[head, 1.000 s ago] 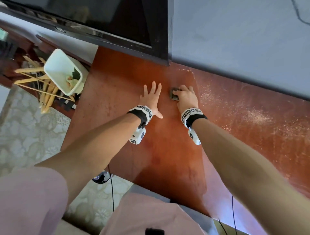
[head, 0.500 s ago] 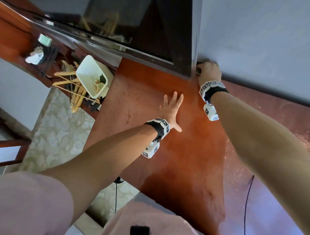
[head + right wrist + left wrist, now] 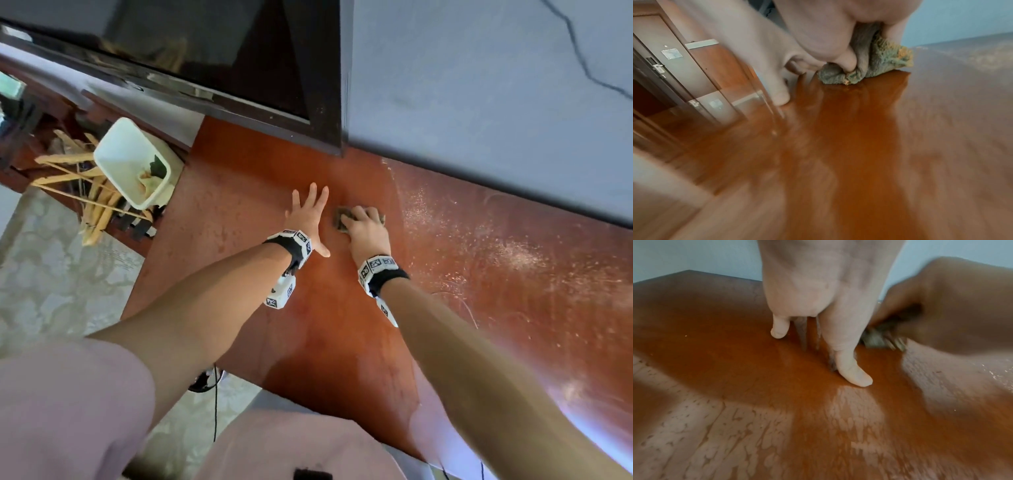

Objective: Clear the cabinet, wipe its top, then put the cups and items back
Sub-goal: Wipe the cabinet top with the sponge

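Right hand grip: fingers curled over cloth, bunched under the palm and pressed on the tabletop. Cloth crumpled; long axis unclear. Left hand released, flat, just left of grip. Dust lies right of grip.

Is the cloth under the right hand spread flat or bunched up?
Bunched up. The right hand grips the cloth in folds against the cabinet top.

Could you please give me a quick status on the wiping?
Left hand flat on the reddish-brown wooden cabinet top. Right hand grips crumpled grey-green cloth, pressing it down. Pale dust beyond the right hand.
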Available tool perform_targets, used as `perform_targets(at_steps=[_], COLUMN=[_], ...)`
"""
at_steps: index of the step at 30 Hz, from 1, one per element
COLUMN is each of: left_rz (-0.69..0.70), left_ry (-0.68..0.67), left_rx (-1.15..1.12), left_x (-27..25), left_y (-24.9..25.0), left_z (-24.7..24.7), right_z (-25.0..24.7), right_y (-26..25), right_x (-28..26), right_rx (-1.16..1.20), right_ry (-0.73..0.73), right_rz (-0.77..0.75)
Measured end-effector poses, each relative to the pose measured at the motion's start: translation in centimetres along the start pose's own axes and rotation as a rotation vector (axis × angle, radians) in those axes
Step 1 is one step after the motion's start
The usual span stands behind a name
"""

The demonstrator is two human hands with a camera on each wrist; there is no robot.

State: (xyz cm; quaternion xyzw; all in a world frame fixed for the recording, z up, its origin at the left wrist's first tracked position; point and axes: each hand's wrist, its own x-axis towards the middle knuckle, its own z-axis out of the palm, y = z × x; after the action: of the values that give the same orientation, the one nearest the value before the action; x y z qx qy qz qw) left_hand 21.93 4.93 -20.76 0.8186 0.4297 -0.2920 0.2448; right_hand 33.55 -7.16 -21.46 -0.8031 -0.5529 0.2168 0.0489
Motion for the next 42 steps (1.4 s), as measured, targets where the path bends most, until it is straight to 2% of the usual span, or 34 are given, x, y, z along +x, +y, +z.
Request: perform_targets(at_steps=[8, 11, 14, 19, 27, 35, 42], left_rz=[-0.056, 0.012, 0.055, 0.053, 0.062, 0.054, 0.032], left_ry=[-0.043, -0.035, -0.046, -0.053, -0.063, -0.036, -0.05], left_rx=[0.071, 0.088, 0.064, 0.093, 0.066, 0.075, 0.048], left_x=[-1.3, -0.9, -0.6, -0.3, 0.2, 0.5, 0.7], left_y=[2.7, 3.7, 4.4, 4.6, 4.4, 4.3, 4.3], left_z=[-0.8, -1.0, -0.8, -0.3, -0.2, 0.1, 0.0], right_z=[4.2, 4.7, 5.1, 4.7, 0.4, -3.7, -5.8], right_y=[-0.3, 1.2, 2.0, 1.8, 4.3, 5.9, 6.2], right_x=[-13.5, -15.9, -15.7, -12.3, -1.9, 9.5, 13.8], right_rx=[0.052, 0.077, 0.126, 0.233, 0.239, 0.225, 0.228], right_ry=[-0.057, 0.004, 0.119, 0.224, 0.283, 0.259, 0.221], right_rz=[0.036, 0.043, 0.098, 0.218, 0.186, 0.193, 0.184])
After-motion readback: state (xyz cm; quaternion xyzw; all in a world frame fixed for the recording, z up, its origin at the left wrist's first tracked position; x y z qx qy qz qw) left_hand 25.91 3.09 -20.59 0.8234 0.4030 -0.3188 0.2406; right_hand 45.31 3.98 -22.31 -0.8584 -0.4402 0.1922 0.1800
